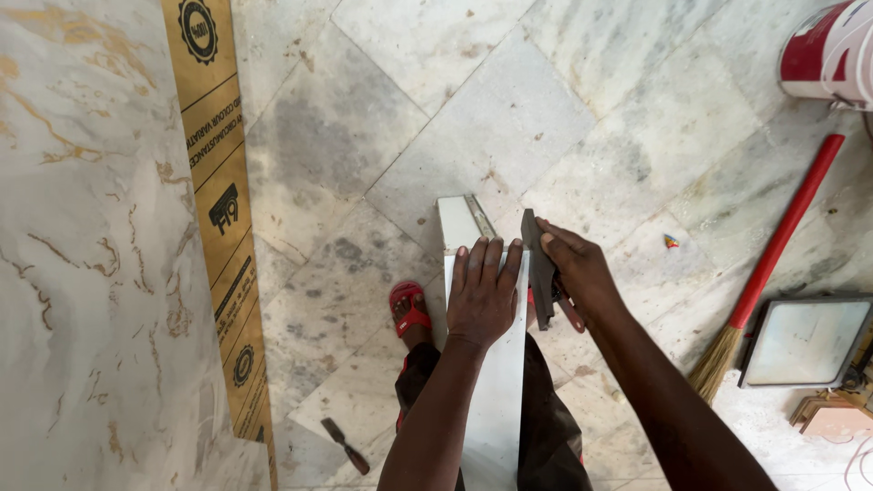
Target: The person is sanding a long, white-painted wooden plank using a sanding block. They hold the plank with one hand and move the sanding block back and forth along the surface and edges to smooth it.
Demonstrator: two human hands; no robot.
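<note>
A grey-veined marble floor (546, 118) fills most of the head view. Along the left stands a big marble-patterned sheet (82, 273) with gold veins, and a brown printed strip (223, 209) runs down its right edge.

In the middle a long white board (496, 382) reaches from the person's lap out over the floor, its far end showing a thin edge band. The left hand (482, 295) lies flat on top of this board, fingers straight and close together, pressing on it rather than wrapped round it. Just right of that hand, against the board's right edge, sits a dark flat tool (539, 268) with a reddish handle. The right hand (582, 273) is clamped around this tool, forefinger stretched along its upper part, so the tool stands between the two hands and touches or nearly touches the board's side.

Below the board a foot in a red sandal (409, 309) rests on the floor. Farther right lie a broom with a red handle (773, 255), a grey framed panel (805, 338) and, in the top corner, a red and white bucket (832, 50). Near the lower left a small chisel-like tool (346, 445) lies on the floor, well apart from both hands.
</note>
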